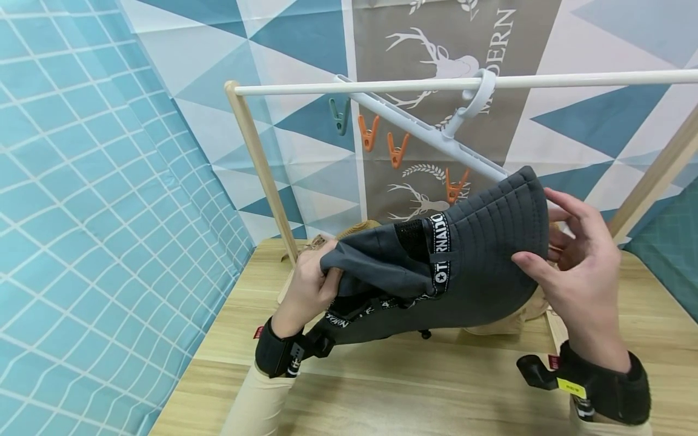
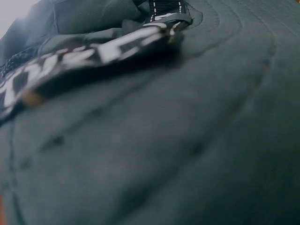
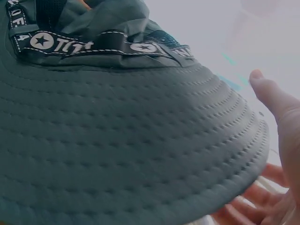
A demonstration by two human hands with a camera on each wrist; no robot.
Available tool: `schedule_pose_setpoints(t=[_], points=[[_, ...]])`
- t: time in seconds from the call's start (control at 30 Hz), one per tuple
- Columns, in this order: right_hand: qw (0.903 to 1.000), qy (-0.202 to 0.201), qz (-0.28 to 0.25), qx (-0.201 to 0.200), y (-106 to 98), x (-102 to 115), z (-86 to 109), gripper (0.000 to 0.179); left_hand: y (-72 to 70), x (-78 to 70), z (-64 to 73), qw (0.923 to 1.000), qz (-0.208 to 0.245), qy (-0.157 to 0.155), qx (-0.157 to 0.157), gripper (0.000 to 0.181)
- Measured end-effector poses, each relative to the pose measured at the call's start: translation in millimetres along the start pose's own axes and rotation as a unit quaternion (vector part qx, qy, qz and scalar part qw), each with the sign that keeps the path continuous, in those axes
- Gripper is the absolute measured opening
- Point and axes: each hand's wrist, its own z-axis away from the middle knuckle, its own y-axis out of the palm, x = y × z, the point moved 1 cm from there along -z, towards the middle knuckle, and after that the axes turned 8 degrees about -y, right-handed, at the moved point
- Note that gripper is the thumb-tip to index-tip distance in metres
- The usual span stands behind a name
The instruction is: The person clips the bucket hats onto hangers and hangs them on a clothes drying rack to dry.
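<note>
A dark grey bucket hat (image 1: 480, 260) with a wide stitched brim is held up sideways above the table. A black band with white lettering (image 1: 440, 251) runs round its crown. My left hand (image 1: 313, 281) grips the bunched crown, thumb in front of the cloth. At the brim's right edge, my right hand (image 1: 583, 260) has its thumb and fingers spread. In the right wrist view the thumb (image 3: 272, 93) stands apart from the brim (image 3: 140, 140), while the fingertips lie behind its edge. Only the hat's blurred brim (image 2: 150, 131) and band fill the left wrist view.
A pale blue hanger (image 1: 420, 127) hooks over the white rail (image 1: 354, 88) of a wooden-legged rack. Orange clips (image 1: 398, 149) and a green clip (image 1: 340, 116) hang by it. Tan hats (image 1: 501, 321) lie partly hidden behind the grey one, on the wooden table (image 1: 403, 387).
</note>
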Motion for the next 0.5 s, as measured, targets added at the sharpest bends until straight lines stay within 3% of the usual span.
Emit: schedule_pose_setpoints(t=[0.07,0.23,0.33,0.4,0.5], points=[[0.9997,0.013,0.020,0.001,-1,2,-0.9,0.091,-0.1,-0.3,-0.3,1.0000,0.001,-0.001,0.001,0.040],[0.9952,0.024,0.054,0.079,-4,-2,-0.8,0.098,0.9,-0.2,-0.3,1.0000,0.008,0.000,0.005,0.039],[0.9902,0.059,0.075,0.102,-2,-5,3.0,0.079,1.8,-0.5,0.4,0.9999,0.011,-0.001,0.007,0.039],[0.9875,0.095,0.078,0.099,1,-4,6.2,0.062,2.6,-1.3,0.5,0.9999,0.013,-0.002,0.009,0.039],[0.9875,0.113,0.072,0.083,5,-1,8.6,0.043,3.6,-1.6,0.9,0.9998,0.015,-0.006,0.012,0.040]])
